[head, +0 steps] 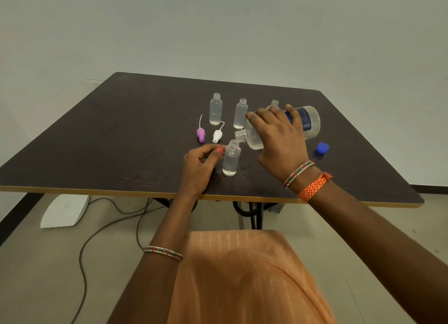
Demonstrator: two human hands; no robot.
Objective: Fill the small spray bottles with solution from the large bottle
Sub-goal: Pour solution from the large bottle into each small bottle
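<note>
Right hand [278,134] tips large bottle [308,122] over small bottle [231,158] beside left hand [201,166].

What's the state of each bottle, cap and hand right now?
Large bottle: uncapped, tipped, mouth over near small bottle.
Near small bottle: upright, open, little liquid.
Two far small bottles: upright, open, nearly empty.
Blue cap: off, on table.
Purple nozzle cap, white nozzle cap: off, lying down.
Right hand: grips large bottle.
Left hand: beside near bottle, contact unclear.

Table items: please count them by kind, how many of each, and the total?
Small clear bottles: 4
Large bottle: 1
Spray tops: 2, purple spray top, white spray top
Blue cap: 1
Total: 8
</note>
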